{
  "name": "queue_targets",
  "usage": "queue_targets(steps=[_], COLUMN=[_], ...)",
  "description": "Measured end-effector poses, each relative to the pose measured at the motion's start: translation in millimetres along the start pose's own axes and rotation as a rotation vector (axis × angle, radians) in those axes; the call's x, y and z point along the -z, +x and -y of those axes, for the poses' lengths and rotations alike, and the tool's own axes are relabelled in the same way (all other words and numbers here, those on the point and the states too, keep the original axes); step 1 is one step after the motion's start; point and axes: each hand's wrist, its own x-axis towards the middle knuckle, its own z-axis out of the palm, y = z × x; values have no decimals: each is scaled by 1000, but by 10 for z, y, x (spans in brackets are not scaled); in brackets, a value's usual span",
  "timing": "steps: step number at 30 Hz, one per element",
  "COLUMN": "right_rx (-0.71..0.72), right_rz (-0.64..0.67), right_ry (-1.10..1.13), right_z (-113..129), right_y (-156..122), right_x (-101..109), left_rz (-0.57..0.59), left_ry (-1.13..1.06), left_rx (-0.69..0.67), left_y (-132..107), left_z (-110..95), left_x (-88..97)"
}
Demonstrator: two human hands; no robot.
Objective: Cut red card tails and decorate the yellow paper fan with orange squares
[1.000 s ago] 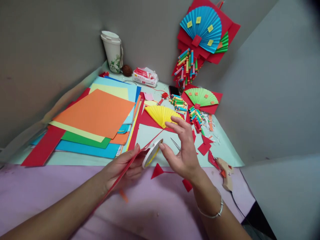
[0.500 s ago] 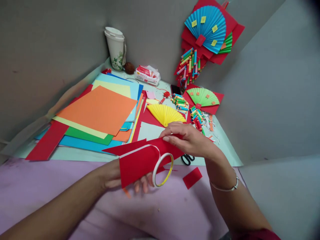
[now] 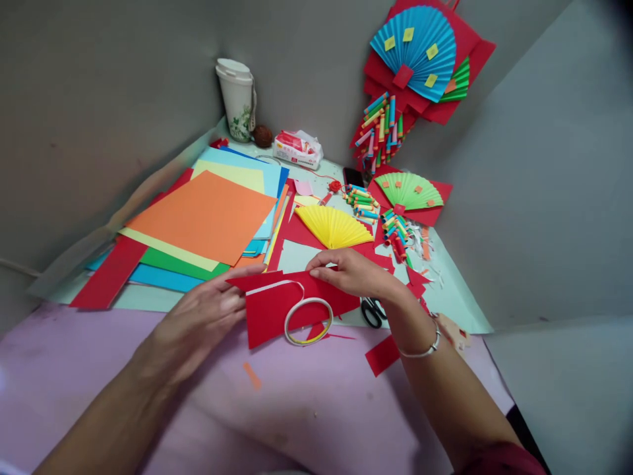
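Note:
A piece of red paper (image 3: 270, 313) lies in front of me with a white strip of tape run along its upper edge. A roll of double-sided tape (image 3: 308, 321) hangs from that strip on the paper's lower right. My left hand (image 3: 208, 310) grips the paper's left end, thumb on top. My right hand (image 3: 349, 272) pinches the paper's upper right edge, fingers pressed together. Black-handled scissors (image 3: 372, 310) lie just right of the paper, partly under my right wrist.
A stack of coloured paper sheets (image 3: 202, 218) covers the left of the table. A yellow paper fan (image 3: 333, 227), a green fan (image 3: 408, 191), rolled paper tubes (image 3: 363, 201), red scraps (image 3: 382, 355), a cup (image 3: 239, 99) and a glue gun (image 3: 452, 330) lie around.
The red paper has turned from edge-on to flat and come down towards the table. The tape roll has dropped to its lower right. My left hand has moved from under the paper to its left end.

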Motion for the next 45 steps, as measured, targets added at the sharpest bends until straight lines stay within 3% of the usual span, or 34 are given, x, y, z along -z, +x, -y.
queue_targets(steps=[7, 12, 14, 22, 29, 38, 45], right_rx=[49, 110, 104, 26, 28, 65, 71], right_rz=[15, -349, -399, -426, -432, -476, -444], right_ry=[-2, -246, -300, -281, -258, -320, -366], right_z=[-75, 54, 108, 145, 147, 256, 367], right_y=[99, 59, 28, 40, 71, -69, -111], right_x=[-142, -398, -516, -771, -806, -842, -876], left_rz=[-182, -302, -320, -359, -414, -567, -534], left_ry=[54, 49, 47, 66, 188, 407, 397], left_rx=[98, 77, 66, 37, -23, -25, -42], left_y=[266, 319, 308, 295, 286, 146, 126], left_z=[234, 314, 322, 353, 439, 351, 329], left_x=[-118, -126, -124, -138, -68, -194, -238])
